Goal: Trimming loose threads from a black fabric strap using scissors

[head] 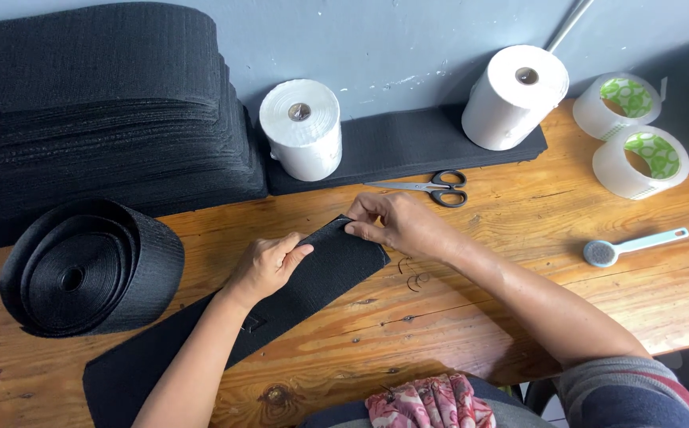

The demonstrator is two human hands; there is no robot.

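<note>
From my seat at the remote feed, I see the left hand [267,265] pressing down flat on a black fabric strip [297,289], fingers curled over its upper edge. The right hand [396,223] sits at about two o'clock from it, thumb and fingers pinched on the strip's far corner. The two hands are close but not touching. The strip lies diagonally on the table, running from the hands down toward seven o'clock, where it widens near the table's front edge.

The surface is a varnished wooden table [471,317] with knots and dark grain, pushed against a grey-blue painted wall [392,40] that shows small white chips.

At twelve o'clock from the right hand lie scissors [432,189] with black handles, just beside a flat black fabric pad [408,143]. Two white rolls stand on that pad: one [303,127] at eleven o'clock, another [516,95] at one o'clock. Farther out at two o'clock rest two clear tape rolls [638,143] with green-patterned cores, touching each other. At three o'clock lies a small brush with a pale blue handle [634,244].

At nine o'clock from the left hand sits a large coiled roll of black webbing [87,269], and behind it, at ten o'clock, a tall stack of cut black fabric pieces [99,111] leans against the wall. Pink patterned cloth [428,400] shows at six o'clock.
</note>
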